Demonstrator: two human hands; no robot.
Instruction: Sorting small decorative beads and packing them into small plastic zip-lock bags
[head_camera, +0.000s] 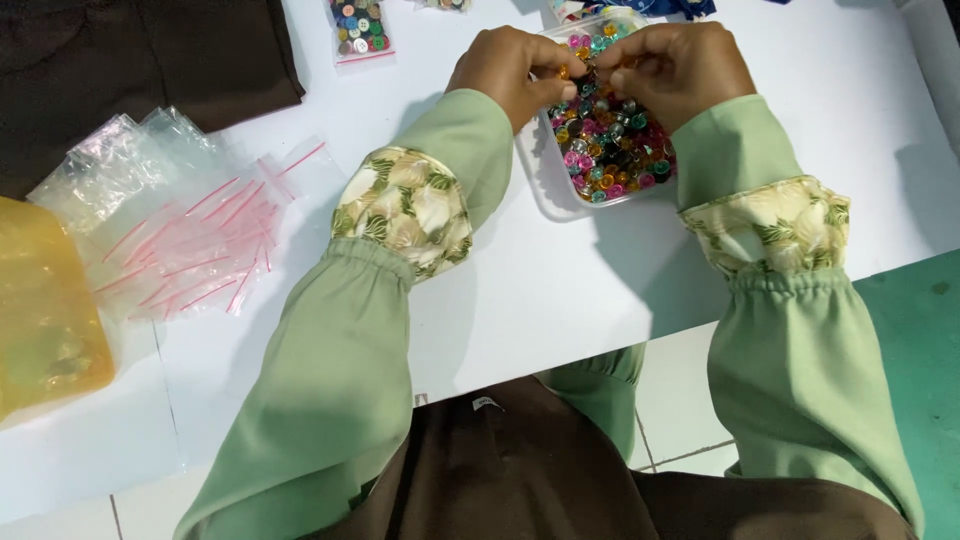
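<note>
A clear plastic tub (545, 190) full of small coloured buttons (612, 150) sits on the white table (560, 290). Both hands hover over the tub. My left hand (510, 70) has its fingers curled, pinching something small at the tub's left side. My right hand (680, 70) is curled the same way, fingertips close to the left hand's, over the buttons. What sits between the fingertips is too small to tell; it looks like buttons. Green sleeves with leaf-print cuffs cover both forearms.
A pile of empty clear zip bags with red strips (190, 240) lies at left. A yellow plastic bag (40, 320) is at the far left. A filled bag of buttons (360, 30) lies at the top. Dark brown cloth (130, 60) covers the upper left.
</note>
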